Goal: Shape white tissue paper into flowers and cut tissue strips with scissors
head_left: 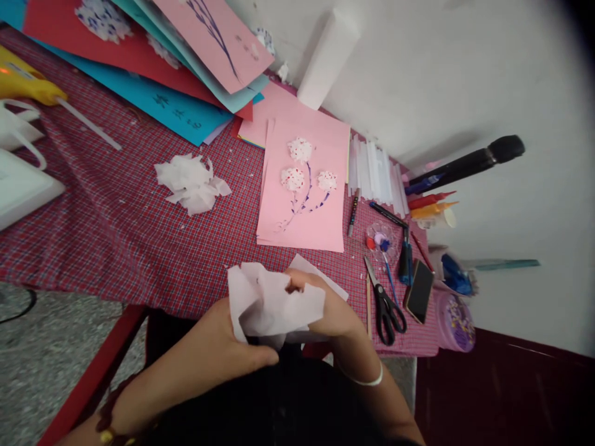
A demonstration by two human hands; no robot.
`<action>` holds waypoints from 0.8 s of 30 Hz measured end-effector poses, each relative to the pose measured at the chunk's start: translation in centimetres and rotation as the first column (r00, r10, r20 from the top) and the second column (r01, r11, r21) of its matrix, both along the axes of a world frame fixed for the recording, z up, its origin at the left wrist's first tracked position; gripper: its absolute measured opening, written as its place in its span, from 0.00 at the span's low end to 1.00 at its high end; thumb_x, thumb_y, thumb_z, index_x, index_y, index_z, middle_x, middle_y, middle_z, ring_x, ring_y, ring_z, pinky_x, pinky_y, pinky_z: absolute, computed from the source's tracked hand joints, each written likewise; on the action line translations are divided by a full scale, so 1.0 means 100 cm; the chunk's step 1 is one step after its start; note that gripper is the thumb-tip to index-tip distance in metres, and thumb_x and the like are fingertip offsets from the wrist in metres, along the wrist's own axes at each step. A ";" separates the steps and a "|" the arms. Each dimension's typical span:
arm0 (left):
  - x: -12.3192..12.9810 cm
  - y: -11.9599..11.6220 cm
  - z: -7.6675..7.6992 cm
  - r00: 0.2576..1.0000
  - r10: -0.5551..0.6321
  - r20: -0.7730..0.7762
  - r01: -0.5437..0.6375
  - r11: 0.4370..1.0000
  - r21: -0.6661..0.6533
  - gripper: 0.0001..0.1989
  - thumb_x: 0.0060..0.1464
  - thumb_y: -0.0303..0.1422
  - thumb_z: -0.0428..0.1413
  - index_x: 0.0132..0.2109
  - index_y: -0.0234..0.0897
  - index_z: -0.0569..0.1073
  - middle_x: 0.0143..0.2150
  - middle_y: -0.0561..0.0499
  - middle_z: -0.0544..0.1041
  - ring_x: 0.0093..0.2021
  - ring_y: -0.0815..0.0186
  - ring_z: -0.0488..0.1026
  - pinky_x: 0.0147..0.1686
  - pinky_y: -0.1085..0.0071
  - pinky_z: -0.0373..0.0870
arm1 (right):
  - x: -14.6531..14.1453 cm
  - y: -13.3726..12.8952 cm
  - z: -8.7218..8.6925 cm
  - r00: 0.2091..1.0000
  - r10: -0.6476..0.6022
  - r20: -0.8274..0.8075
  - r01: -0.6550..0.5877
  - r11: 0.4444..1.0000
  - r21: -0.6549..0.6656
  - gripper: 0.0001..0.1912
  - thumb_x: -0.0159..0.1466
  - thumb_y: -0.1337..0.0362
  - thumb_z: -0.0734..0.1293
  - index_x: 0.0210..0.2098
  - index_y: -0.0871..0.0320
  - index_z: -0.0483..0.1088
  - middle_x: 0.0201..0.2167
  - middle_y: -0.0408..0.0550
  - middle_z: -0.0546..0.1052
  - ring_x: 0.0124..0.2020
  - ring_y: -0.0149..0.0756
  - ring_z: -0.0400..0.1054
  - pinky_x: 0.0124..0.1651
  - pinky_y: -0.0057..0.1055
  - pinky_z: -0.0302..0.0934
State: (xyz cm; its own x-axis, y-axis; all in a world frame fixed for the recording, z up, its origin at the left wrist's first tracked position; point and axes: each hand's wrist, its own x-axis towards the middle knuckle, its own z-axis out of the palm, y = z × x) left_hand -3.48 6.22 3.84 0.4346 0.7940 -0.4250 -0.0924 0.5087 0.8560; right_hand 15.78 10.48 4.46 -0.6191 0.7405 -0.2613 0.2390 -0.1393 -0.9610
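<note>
Grip: right hand (337, 310) is pinching crumpled white paper (274, 303); left hand (223, 344) is touching opposite side, closure untellable, fingers hidden. Paper is hanging beside checked tablecloth (186, 248), seeming light, limp, tearable, favouring gentle edge holds.

At the lower centre of the frame, both the left hand (232, 341) and right hand (325, 306) hold crumpled white paper (274, 303) just beside the cloth-covered bench (199, 248), below a pink sheet (302, 223).
</note>
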 end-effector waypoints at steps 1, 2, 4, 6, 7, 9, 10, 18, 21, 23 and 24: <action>0.000 0.001 0.001 1.000 0.023 -0.013 -0.023 0.999 -0.022 0.16 0.42 0.26 0.64 0.41 0.41 0.78 0.40 0.52 0.80 0.43 0.57 0.74 0.47 0.67 0.69 | 0.000 0.000 0.000 1.000 -0.006 -0.004 0.006 1.000 -0.021 0.08 0.52 0.67 0.68 0.30 0.57 0.64 0.25 0.38 0.67 0.26 0.27 0.60 0.30 0.23 0.57; 0.001 0.001 0.002 0.999 0.047 -0.012 -0.047 0.998 -0.051 0.12 0.44 0.28 0.63 0.40 0.40 0.78 0.38 0.52 0.80 0.41 0.57 0.75 0.45 0.67 0.70 | 0.000 -0.001 0.000 1.000 -0.011 -0.014 0.010 0.999 -0.050 0.08 0.52 0.67 0.68 0.30 0.57 0.64 0.25 0.38 0.67 0.26 0.27 0.60 0.30 0.23 0.58; 0.002 0.002 0.001 0.994 0.108 0.013 -0.107 0.990 -0.094 0.11 0.47 0.31 0.62 0.40 0.40 0.79 0.37 0.51 0.81 0.40 0.57 0.75 0.43 0.67 0.71 | 0.001 -0.002 -0.003 0.999 -0.018 -0.030 0.015 0.995 -0.097 0.07 0.53 0.68 0.68 0.30 0.58 0.66 0.26 0.39 0.67 0.27 0.27 0.61 0.32 0.23 0.59; 0.003 0.001 -0.002 0.980 0.199 0.029 -0.195 0.973 -0.121 0.14 0.46 0.32 0.64 0.43 0.41 0.79 0.39 0.50 0.81 0.42 0.57 0.75 0.43 0.68 0.71 | 0.003 -0.003 -0.006 0.999 -0.024 -0.035 0.020 0.993 -0.119 0.04 0.54 0.69 0.68 0.29 0.59 0.67 0.26 0.40 0.68 0.28 0.28 0.62 0.33 0.24 0.60; 0.003 0.000 -0.005 0.970 0.242 0.038 -0.235 0.962 -0.137 0.17 0.45 0.33 0.64 0.45 0.40 0.78 0.40 0.50 0.81 0.43 0.56 0.75 0.44 0.68 0.71 | 0.003 -0.003 -0.008 0.999 -0.020 -0.036 0.016 0.992 -0.127 0.03 0.55 0.69 0.68 0.30 0.59 0.69 0.27 0.40 0.69 0.29 0.28 0.64 0.34 0.24 0.61; 0.004 -0.002 -0.010 0.955 0.290 0.068 -0.273 0.942 -0.195 0.21 0.42 0.34 0.66 0.46 0.40 0.77 0.40 0.50 0.81 0.42 0.57 0.76 0.44 0.67 0.71 | 0.003 -0.003 -0.010 0.999 -0.004 -0.052 -0.004 0.989 -0.148 0.04 0.56 0.70 0.67 0.32 0.60 0.71 0.29 0.42 0.73 0.33 0.31 0.67 0.38 0.25 0.63; 0.003 -0.003 -0.012 0.952 0.293 0.086 -0.266 0.934 -0.238 0.21 0.42 0.35 0.67 0.46 0.40 0.77 0.38 0.50 0.81 0.40 0.57 0.76 0.43 0.67 0.71 | 0.003 -0.004 -0.010 0.998 0.006 -0.069 -0.017 0.987 -0.158 0.06 0.57 0.70 0.66 0.34 0.59 0.73 0.32 0.43 0.74 0.36 0.32 0.68 0.41 0.27 0.64; -0.001 0.002 -0.012 0.932 0.255 0.258 -0.090 0.852 -0.515 0.24 0.38 0.33 0.67 0.46 0.33 0.75 0.33 0.47 0.80 0.30 0.61 0.76 0.34 0.68 0.72 | 0.000 -0.003 -0.013 0.994 0.048 -0.097 -0.060 0.990 -0.130 0.12 0.56 0.72 0.67 0.39 0.58 0.76 0.36 0.45 0.78 0.38 0.34 0.71 0.46 0.31 0.66; -0.001 0.003 -0.014 0.904 0.258 0.341 -0.048 0.855 -0.517 0.28 0.38 0.32 0.67 0.50 0.35 0.73 0.34 0.47 0.80 0.31 0.62 0.75 0.34 0.69 0.71 | 0.003 -0.003 -0.014 0.998 0.048 -0.028 -0.050 0.994 -0.099 0.12 0.56 0.71 0.66 0.39 0.59 0.75 0.36 0.46 0.77 0.35 0.33 0.69 0.41 0.29 0.66; -0.001 0.004 -0.017 0.908 0.240 0.343 -0.041 0.866 -0.499 0.26 0.40 0.32 0.67 0.50 0.36 0.73 0.36 0.48 0.79 0.32 0.63 0.75 0.34 0.70 0.71 | 0.005 -0.004 -0.014 0.999 0.045 -0.005 -0.045 0.995 -0.091 0.10 0.56 0.69 0.67 0.38 0.60 0.75 0.36 0.46 0.77 0.35 0.33 0.69 0.41 0.29 0.65; 0.000 0.004 -0.018 0.917 0.233 0.325 -0.045 0.868 -0.495 0.25 0.41 0.31 0.66 0.49 0.36 0.73 0.37 0.48 0.79 0.32 0.64 0.75 0.34 0.71 0.70 | 0.006 -0.004 -0.014 0.999 0.039 -0.008 -0.040 0.995 -0.094 0.10 0.56 0.68 0.67 0.38 0.60 0.74 0.35 0.46 0.76 0.35 0.33 0.68 0.41 0.29 0.65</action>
State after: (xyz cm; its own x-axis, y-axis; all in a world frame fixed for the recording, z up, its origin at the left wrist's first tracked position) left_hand -3.50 6.65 2.09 0.5316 0.6034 -0.5944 -0.4475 0.7959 0.4077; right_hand 16.40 10.12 3.01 -0.6492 0.6878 -0.3248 0.2407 -0.2193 -0.9455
